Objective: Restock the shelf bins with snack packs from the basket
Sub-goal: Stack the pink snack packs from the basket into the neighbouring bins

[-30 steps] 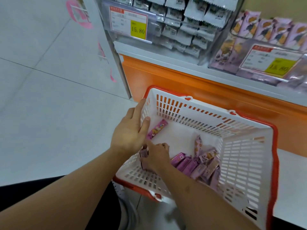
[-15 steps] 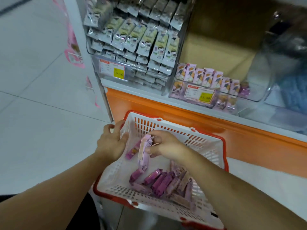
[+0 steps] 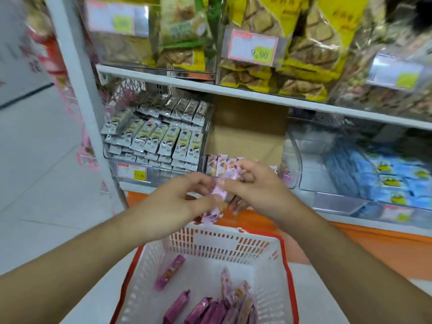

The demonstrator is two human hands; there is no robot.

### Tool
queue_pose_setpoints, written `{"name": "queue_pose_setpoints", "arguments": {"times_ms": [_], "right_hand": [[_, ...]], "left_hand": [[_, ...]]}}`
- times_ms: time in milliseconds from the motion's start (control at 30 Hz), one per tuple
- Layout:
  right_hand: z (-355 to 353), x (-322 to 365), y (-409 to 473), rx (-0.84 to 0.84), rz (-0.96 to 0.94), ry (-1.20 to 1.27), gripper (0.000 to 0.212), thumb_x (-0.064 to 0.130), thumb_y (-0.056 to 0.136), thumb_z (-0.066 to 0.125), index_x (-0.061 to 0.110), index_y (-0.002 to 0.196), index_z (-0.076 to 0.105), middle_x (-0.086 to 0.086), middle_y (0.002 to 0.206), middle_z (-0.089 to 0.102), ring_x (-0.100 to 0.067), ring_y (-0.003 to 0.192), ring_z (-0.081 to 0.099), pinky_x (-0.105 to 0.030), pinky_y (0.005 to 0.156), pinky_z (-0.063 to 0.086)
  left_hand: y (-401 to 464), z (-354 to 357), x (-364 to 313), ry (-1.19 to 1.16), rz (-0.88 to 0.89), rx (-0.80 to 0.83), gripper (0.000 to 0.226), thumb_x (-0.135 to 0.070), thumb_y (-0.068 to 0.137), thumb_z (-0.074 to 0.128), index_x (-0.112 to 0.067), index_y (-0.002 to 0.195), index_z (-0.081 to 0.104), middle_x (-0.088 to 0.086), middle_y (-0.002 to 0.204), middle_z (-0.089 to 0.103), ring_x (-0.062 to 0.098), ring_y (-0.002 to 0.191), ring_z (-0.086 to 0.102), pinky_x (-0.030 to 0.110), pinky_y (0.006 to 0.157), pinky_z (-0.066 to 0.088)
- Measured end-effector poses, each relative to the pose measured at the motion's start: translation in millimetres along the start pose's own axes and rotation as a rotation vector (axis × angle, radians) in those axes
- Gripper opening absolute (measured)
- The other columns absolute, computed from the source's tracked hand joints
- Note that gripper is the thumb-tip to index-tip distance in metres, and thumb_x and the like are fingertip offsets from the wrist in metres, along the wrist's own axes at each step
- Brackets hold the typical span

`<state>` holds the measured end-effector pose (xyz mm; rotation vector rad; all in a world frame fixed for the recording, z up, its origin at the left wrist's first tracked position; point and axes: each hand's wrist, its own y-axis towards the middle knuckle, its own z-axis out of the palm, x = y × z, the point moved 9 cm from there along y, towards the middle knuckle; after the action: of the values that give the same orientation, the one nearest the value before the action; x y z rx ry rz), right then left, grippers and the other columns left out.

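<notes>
While both hands meet above the basket (image 3: 205, 244), a small bunch of pink snack packs (image 3: 216, 202) passes between them: the left hand (image 3: 184, 202) pinches the lower end with thumb and fingers closed on the wrappers, and the right hand (image 3: 254, 190) is curled shut on the upper end. My guess is that the two-handed hold serves to square the packs into one neat stack, so they can stand upright like the row already in the clear middle bin (image 3: 224, 168) just behind the fingers. How many packs are in the bunch I cannot tell; the wrappers overlap and blur, though there looks to be more than one.

The basket sits directly below the hands, just in front of the orange shelf base (image 3: 374, 244), probably parked there to keep each reach short. Inside it, one purple pack (image 3: 169, 272) lies alone near the left wall, another (image 3: 176, 307) lies loose towards the front, and the rest form a heap (image 3: 231, 305) of roughly eight or more, too tangled to count exactly.

On the shelf, three bins show at this level: grey-and-white packs (image 3: 159, 139) on the left, the pink row in the middle with about four fronts visible past the hands, and blue packs (image 3: 392, 181) on the right. A cardboard box (image 3: 245, 134) stands behind the middle bin, which still has room.
</notes>
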<state>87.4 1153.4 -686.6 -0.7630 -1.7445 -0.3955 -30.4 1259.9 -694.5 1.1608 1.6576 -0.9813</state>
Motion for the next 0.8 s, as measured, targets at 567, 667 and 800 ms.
{"name": "queue_pose_setpoints", "arguments": {"times_ms": [567, 667, 800], "right_hand": [[-62.2, 28.1, 65.5, -0.186, -0.179, -0.082, 0.021, 0.005, 0.089, 0.081, 0.009, 0.104, 0.068, -0.01, 0.091, 0.078, -0.022, 0.071, 0.075, -0.04, 0.065, 0.064], [-70.7, 28.3, 93.1, -0.243, -0.169, -0.122, 0.019, 0.01, 0.091, 0.081, 0.014, 0.105, 0.068, -0.004, 0.088, 0.078, -0.024, 0.073, 0.077, -0.039, 0.068, 0.065], [-45.4, 0.4, 129.0, -0.179, -0.092, -0.2, 0.022, 0.015, 0.089, 0.084, 0.015, 0.103, 0.067, -0.014, 0.09, 0.077, -0.022, 0.063, 0.068, -0.04, 0.06, 0.059]], "left_hand": [[55.0, -5.3, 13.2, 0.053, 0.002, -0.235, 0.039, -0.043, 0.093, 0.072, -0.039, 0.129, 0.061, -0.019, 0.115, 0.069, 0.005, 0.089, 0.074, 0.037, 0.085, 0.06], [47.9, -9.1, 14.6, 0.496, 0.044, -0.238, 0.056, -0.037, 0.096, 0.061, -0.042, 0.149, 0.043, -0.021, 0.132, 0.059, 0.001, 0.105, 0.065, 0.026, 0.091, 0.054], [43.4, -7.6, 22.0, 0.762, 0.075, -0.209, 0.067, -0.031, 0.096, 0.053, -0.039, 0.157, 0.026, -0.015, 0.151, 0.04, 0.014, 0.128, 0.055, 0.038, 0.098, 0.054]]}}
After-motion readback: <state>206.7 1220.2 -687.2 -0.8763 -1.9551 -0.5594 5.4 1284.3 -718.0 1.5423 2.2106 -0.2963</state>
